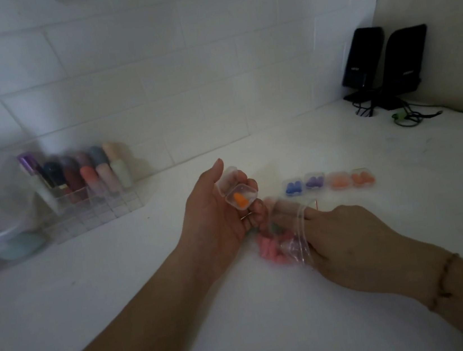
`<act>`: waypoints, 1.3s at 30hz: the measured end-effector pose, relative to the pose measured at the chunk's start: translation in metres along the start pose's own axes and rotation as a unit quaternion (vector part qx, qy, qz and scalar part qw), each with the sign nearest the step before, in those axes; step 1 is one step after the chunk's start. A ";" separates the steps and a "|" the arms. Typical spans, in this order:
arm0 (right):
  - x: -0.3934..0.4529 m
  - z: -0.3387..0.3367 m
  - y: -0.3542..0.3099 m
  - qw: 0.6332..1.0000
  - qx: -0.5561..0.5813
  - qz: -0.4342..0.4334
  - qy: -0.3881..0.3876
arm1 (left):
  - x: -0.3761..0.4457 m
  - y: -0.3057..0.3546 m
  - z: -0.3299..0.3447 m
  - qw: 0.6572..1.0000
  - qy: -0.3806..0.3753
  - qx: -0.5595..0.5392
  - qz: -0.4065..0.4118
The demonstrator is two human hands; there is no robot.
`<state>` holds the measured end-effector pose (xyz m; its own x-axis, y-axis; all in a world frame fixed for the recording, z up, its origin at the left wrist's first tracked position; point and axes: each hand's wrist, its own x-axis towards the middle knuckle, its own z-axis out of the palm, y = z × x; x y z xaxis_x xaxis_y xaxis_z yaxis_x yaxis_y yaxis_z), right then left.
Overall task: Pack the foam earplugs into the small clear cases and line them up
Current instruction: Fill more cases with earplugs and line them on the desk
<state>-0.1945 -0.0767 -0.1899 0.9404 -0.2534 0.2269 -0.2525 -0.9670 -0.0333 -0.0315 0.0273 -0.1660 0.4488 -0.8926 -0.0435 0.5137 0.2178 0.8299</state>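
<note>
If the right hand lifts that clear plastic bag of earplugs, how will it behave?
The clear plastic bag looks thin and creased, so likely floppy. The pink earplugs inside would probably shift and bunch. Probably very light for the right hand.

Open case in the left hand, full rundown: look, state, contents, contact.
The open case is a small, clear, squarish plastic box with rounded corners. Its hinged lid is flipped back toward the wall. One orange earplug lies in the tray; any second plug isn't visible. The left hand holds it above the white counter, palm up, fingers curled under the tray. It is left of the row of filled cases.
</note>
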 end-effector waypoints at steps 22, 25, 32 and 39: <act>-0.017 -0.064 0.037 0.943 0.309 0.123 -0.004 | -0.003 0.005 0.004 1.000 0.007 -0.008 0.008; -0.021 -0.079 0.044 0.929 0.349 0.123 0.005 | -0.008 0.005 0.005 0.996 -0.069 -0.051 0.003; -0.021 -0.077 0.001 0.872 0.463 0.004 0.161 | -0.018 -0.006 0.020 0.987 -0.143 -0.053 -0.044; -0.011 -0.051 -0.014 0.936 0.258 -0.031 0.239 | -0.020 -0.011 0.020 0.969 -0.226 -0.041 -0.089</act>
<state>-0.2130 -0.0592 -0.1419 0.7098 -0.2746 0.6486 0.0582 -0.8948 -0.4426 -0.0613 0.0352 -0.1632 -0.0097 -0.9966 0.0818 0.6178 0.0584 0.7842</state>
